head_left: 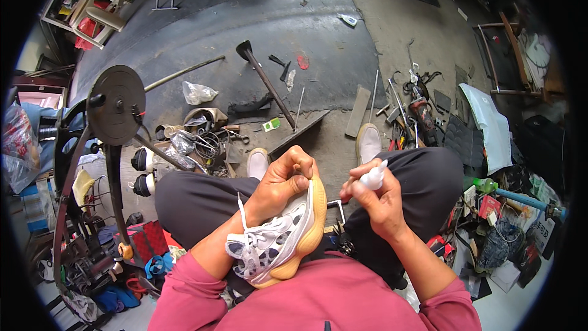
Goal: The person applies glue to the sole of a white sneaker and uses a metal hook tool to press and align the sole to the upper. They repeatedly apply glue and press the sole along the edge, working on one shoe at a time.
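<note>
A white and grey sneaker [275,242] with a thick yellowish sole lies tilted across my lap, its toe pointing away from me. My left hand [278,187] is closed on the toe end, thumb and fingers pinching near the edge where upper and sole meet. One loose white lace stands up beside that wrist. To the right, my right hand [383,208] grips a small white squeeze bottle [372,178] with a pointed nozzle angled upward. The bottle is apart from the sneaker, and the fingers partly hide its body.
At the left stands a metal machine with a large dark wheel [115,104]. A metal shoe stand [269,86] rises from the floor ahead. Hand tools [422,110] lie beyond my right knee, near a pale plastic package [490,122]. Wires and bags [196,138] clutter the left.
</note>
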Available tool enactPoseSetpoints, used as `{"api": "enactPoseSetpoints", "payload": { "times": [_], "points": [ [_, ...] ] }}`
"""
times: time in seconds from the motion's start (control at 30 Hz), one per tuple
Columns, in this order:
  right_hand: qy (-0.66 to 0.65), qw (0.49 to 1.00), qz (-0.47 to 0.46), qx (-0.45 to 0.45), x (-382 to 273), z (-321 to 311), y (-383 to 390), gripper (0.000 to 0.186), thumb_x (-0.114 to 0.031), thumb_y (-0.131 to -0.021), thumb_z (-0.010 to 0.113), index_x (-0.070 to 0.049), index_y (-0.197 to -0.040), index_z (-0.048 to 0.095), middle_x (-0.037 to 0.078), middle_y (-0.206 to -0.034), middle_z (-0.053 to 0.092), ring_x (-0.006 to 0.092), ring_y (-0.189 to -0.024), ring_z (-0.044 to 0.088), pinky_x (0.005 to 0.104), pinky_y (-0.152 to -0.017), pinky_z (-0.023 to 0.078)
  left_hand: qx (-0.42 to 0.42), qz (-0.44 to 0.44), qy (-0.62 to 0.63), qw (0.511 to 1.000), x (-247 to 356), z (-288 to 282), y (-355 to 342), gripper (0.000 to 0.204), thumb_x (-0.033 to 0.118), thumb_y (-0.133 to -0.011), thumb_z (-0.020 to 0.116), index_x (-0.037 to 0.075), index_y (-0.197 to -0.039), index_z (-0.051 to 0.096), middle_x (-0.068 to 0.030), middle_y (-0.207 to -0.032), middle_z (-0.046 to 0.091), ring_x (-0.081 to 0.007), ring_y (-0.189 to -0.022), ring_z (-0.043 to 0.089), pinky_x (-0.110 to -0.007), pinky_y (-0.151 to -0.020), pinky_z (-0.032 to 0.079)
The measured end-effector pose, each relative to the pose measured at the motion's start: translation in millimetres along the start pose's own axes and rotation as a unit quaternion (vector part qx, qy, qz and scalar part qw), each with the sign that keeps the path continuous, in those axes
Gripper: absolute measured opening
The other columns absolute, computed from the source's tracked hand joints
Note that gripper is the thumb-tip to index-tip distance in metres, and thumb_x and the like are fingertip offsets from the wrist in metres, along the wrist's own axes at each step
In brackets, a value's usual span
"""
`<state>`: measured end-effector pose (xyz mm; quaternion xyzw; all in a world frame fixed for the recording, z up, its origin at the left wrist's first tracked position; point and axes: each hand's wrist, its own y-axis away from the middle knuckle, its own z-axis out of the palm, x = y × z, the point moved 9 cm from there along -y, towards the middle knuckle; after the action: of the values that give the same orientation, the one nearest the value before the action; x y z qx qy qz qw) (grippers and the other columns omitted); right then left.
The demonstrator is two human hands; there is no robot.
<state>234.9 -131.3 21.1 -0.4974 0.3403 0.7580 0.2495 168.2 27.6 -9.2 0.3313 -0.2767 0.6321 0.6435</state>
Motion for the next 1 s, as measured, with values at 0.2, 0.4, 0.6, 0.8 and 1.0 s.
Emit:
{"api": "enactPoseSetpoints", "payload": {
  "times": [0.2,0.4,0.6,0.8,1.0],
  "points": [
    [0.074,0.993,-0.049,0.076,-4.0,-9.9,-13.3,0.028,-0.026,-0.109,0.057,-0.001,-0.121,0.062,0.008,-0.097,0.069,0.0109,-0.089,0.062,0.0276,-0.079,0.051,0.037,0.074,0.045,0.996,29.2,-15.3,2.7,0.023,0.017,-0.099,0.072,0.011,-0.104,0.05,-0.0123,-0.095,0.059,-0.0144,-0.075,0.055,-0.025,-0.066,0.047],
    [0.252,0.948,-0.123,0.15,-1.2,-25.6,-59.5,0.034,-0.032,-0.109,0.058,-0.001,-0.119,0.067,0.004,-0.088,0.063,0.012,-0.082,0.059,0.0286,-0.076,0.048,0.031,0.118,0.034,0.992,39.2,-18.1,6.6,0.024,0.017,-0.1,0.072,0.011,-0.104,0.049,-0.0116,-0.091,0.059,-0.0153,-0.076,0.054,-0.026,-0.066,0.046],
    [0.228,0.955,-0.097,0.162,18.9,-22.5,-97.0,0.026,-0.027,-0.105,0.068,-0.003,-0.114,0.071,0.003,-0.09,0.068,0.01,-0.079,0.061,0.0271,-0.071,0.05,0.05,0.12,0.047,0.99,41.6,-25.3,10.4,0.026,0.02,-0.1,0.072,0.011,-0.105,0.049,-0.0108,-0.09,0.058,-0.0149,-0.076,0.053,-0.026,-0.066,0.045],
    [0.226,0.952,-0.139,0.151,16.3,-30.5,-111.3,0.022,-0.02,-0.103,0.071,0.001,-0.109,0.071,0.006,-0.1,0.069,0.0109,-0.085,0.066,0.0285,-0.076,0.053,0.048,0.109,0.058,0.991,40.1,-22.6,6.5,0.023,0.015,-0.1,0.07,0.012,-0.104,0.048,-0.0107,-0.091,0.057,-0.0149,-0.076,0.052,-0.026,-0.067,0.044],
    [0.379,0.89,-0.095,0.235,75.7,-86.4,-134.2,0.032,-0.033,-0.098,0.076,-0.006,-0.114,0.074,0.011,-0.098,0.066,0.02,-0.07,0.064,0.0345,-0.065,0.051,0.059,0.078,0.053,0.994,34.2,-23.8,8.8,0.027,0.023,-0.099,0.074,0.012,-0.104,0.05,-0.0115,-0.095,0.058,-0.0127,-0.075,0.053,-0.024,-0.066,0.045]
  ]
}}
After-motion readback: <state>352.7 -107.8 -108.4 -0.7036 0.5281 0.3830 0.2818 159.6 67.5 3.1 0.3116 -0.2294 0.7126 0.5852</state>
